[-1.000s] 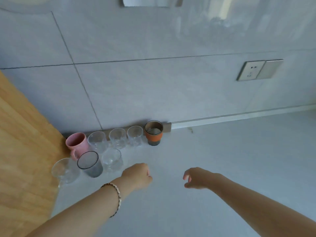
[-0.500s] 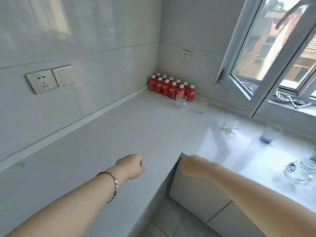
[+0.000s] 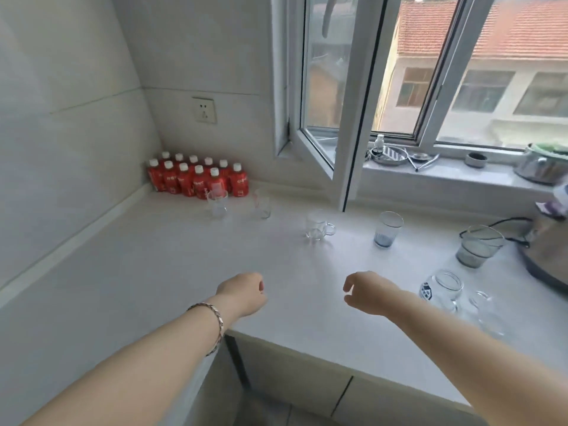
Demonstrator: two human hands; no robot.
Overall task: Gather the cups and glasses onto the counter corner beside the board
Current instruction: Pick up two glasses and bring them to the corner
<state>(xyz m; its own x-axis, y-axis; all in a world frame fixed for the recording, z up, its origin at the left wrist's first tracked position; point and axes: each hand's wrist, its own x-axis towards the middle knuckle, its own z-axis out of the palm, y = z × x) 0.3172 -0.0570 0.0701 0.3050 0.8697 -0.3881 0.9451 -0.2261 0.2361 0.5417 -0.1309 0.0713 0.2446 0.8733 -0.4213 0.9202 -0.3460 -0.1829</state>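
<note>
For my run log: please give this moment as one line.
hands: left empty, right empty | glasses: scattered on counter | phase: reaching

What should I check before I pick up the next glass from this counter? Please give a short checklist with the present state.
1. Left hand free: ok.
2. Right hand free: ok.
3. Handled glass mug upright, standing apart: ok.
4. Blue-tinted glass upright: ok.
5. Path over the counter to these two clear: ok.
6. Board corner in sight: not ok, out of view.
</note>
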